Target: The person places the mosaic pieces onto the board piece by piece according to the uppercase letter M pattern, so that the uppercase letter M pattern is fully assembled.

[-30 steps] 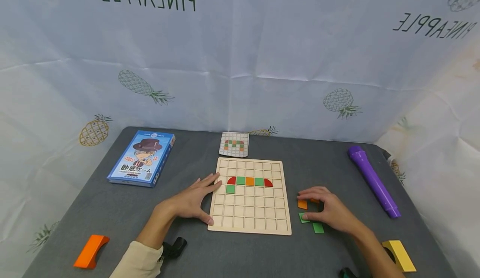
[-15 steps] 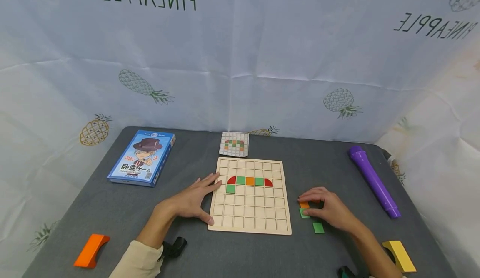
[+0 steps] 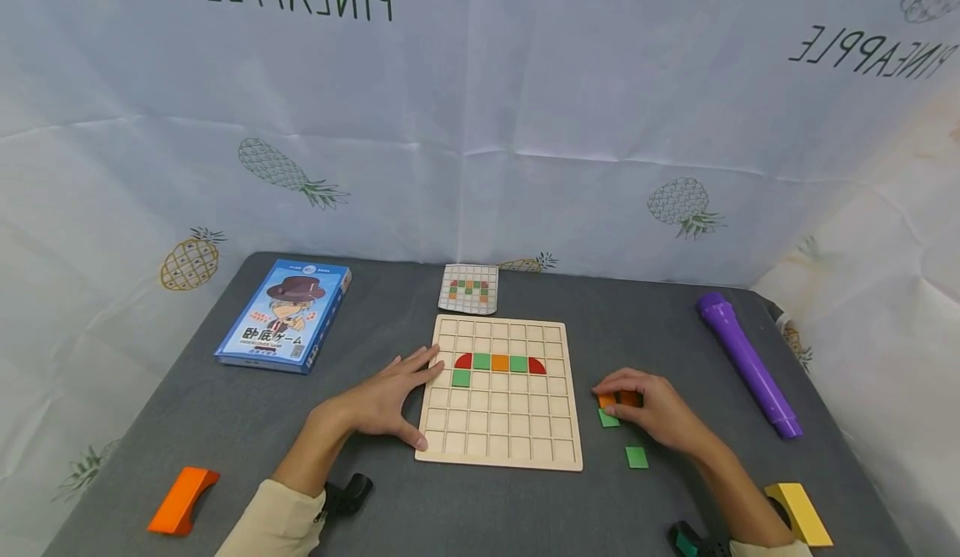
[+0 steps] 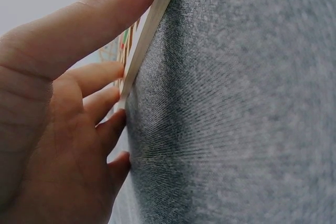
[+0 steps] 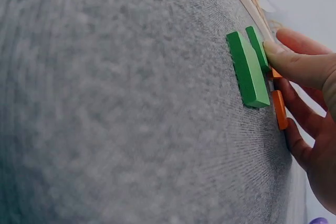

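My left hand (image 3: pixel 386 398) lies spread at the left side of a wooden grid board (image 3: pixel 510 449), its thumb and fingertips touching the edge. The board carries red quarter-round tiles, green square tiles and an orange tile (image 3: pixel 499 363). To its right, my right hand (image 3: pixel 656 407) pinches another orange tile (image 3: pixel 606 401) between thumb and fingers. A green tile (image 3: pixel 609 419) lies directly under the thumb's tip, and a second green tile (image 3: pixel 637 457) lies nearer. In the right wrist view, a further orange tile (image 5: pixel 279 109) sits below the fingers, partly hidden.
A small pattern card (image 3: pixel 468 289) stands behind the board. A blue game box (image 3: pixel 285 315) lies at left, a purple baton-like stick (image 3: pixel 750 365) at right. An orange arch block (image 3: pixel 183 500) and a yellow arch block (image 3: pixel 799 513) are near the front corners.
My right hand has shifted slightly away from me, moving the nearby green tile and the orange tile with it. My left hand stays on the board's edge.
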Motion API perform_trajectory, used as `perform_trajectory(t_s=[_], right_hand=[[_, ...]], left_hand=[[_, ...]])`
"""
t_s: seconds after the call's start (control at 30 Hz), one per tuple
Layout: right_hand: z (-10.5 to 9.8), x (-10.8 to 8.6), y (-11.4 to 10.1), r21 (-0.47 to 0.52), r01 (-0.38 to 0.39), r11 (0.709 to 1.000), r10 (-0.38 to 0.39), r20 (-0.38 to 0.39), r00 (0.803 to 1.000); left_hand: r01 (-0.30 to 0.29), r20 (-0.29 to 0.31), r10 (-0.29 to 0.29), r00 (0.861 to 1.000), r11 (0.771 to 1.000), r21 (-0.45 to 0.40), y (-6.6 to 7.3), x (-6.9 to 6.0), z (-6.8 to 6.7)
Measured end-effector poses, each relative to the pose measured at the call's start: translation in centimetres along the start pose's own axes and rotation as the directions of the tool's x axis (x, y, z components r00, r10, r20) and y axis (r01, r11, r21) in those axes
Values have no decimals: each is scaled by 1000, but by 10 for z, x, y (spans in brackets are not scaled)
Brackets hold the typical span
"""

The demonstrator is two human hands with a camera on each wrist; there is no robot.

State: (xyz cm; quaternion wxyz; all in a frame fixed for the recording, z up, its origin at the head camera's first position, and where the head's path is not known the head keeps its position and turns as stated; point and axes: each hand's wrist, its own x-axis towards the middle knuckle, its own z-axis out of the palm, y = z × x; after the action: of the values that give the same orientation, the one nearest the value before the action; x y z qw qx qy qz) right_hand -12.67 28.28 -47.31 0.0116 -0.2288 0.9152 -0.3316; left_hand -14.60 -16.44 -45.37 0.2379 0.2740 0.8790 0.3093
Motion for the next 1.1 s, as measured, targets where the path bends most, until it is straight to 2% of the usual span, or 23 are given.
perform_trajectory(t_s=[0.23,0.43,0.67,0.87,1.1], right_hand=[[0,2,0,45,34,998,-34,-12,999],[-1,1,1,128,15,992,-17,14,1000],[-4,4,1,82,-22,996,21,14,1000],[-11,12,-5,98,-53,994,52,14,999],[-12,26,-14,120,-21,993,18,28,999]], left_hand=[[7,3,-7,1000,1000,2,0,0,0],[2,7,-2,1000,1000,5,0,0,1],[-3,4,3,1000,1000,4,-2,0,2],[-5,3,5,1000,1000,13,-1,0,1],[-21,-6,21,1000,1000,12,0,0,1]])
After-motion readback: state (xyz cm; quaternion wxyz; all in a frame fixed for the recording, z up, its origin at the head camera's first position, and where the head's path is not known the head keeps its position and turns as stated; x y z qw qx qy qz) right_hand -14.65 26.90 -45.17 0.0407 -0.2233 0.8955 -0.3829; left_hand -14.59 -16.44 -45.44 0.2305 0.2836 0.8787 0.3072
